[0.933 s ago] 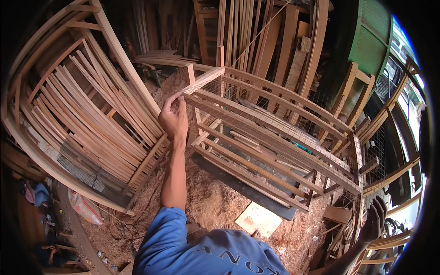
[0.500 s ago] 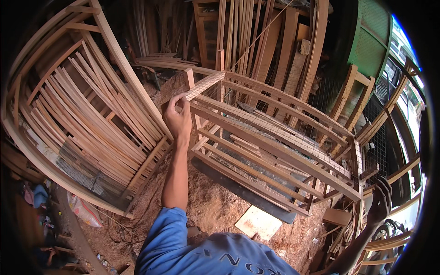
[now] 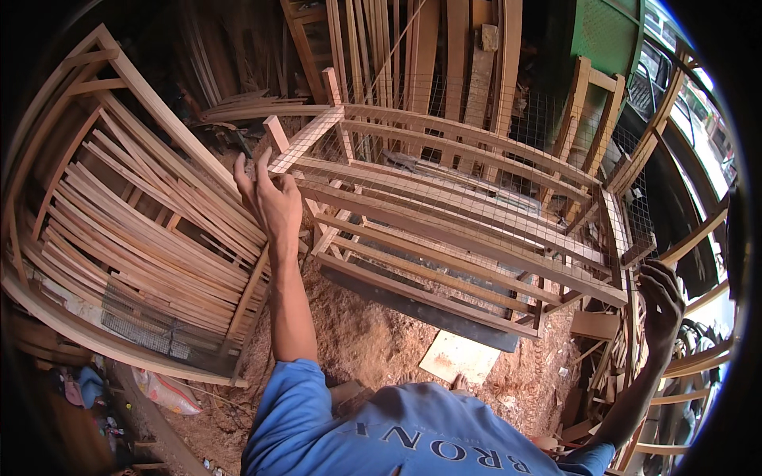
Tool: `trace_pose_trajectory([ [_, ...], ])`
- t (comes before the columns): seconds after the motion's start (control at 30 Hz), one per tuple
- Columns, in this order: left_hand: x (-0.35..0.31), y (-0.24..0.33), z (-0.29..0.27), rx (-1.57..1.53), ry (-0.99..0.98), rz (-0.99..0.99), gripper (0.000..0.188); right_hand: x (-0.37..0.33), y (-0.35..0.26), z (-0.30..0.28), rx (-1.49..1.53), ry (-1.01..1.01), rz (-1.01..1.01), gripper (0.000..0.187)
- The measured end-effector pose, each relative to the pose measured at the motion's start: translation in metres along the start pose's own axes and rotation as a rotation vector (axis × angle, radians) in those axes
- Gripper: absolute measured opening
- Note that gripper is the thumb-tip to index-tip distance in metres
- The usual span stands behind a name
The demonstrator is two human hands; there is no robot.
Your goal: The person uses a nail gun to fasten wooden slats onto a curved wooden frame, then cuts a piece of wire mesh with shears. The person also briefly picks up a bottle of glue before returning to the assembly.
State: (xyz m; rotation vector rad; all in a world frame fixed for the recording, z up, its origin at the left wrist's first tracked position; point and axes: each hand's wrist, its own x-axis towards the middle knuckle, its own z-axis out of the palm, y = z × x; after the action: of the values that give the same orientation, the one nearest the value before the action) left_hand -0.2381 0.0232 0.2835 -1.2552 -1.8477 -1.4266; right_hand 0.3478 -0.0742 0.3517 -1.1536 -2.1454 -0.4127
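Observation:
A wooden frame (image 3: 468, 236) of long rails and short posts stands before me, with wire mesh (image 3: 444, 170) lying across its top and reaching past its right end. At the frame's near left corner, beside a short upright post, is my left hand (image 3: 278, 208). Its fingers are spread and raised, the thumb side close to the mesh edge. My right hand (image 3: 661, 300) is at the far right, by the frame's right corner. Those fingers are bent at the mesh's edge and look closed on it, though shadow hides the exact contact.
A large frame (image 3: 171, 91) holding many thin slats (image 3: 151, 210) leans at left. Tall boards (image 3: 456, 71) stand behind, near a green panel (image 3: 607, 40). Sawdust (image 3: 365, 317) covers the floor, where a pale board (image 3: 459, 357) lies. Wood scraps (image 3: 607, 349) sit at right.
My left hand has gone from a pinch at the mesh edge to spread fingers. The right hand's fingers have bent more. The whole view has shifted, with the frame now further left.

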Motion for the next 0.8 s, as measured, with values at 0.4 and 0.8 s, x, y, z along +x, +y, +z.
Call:
trace_pose_trajectory([
  [0.4,0.006,-0.003,-0.003,0.33,-0.163,0.266,0.026,0.03,0.017,-0.003,0.08,-0.175,-0.065,0.019],
  [0.8,0.013,-0.034,0.001,0.294,-0.3,0.283,0.03,-0.009,0.027,0.018,0.078,-0.212,-0.045,0.027],
])
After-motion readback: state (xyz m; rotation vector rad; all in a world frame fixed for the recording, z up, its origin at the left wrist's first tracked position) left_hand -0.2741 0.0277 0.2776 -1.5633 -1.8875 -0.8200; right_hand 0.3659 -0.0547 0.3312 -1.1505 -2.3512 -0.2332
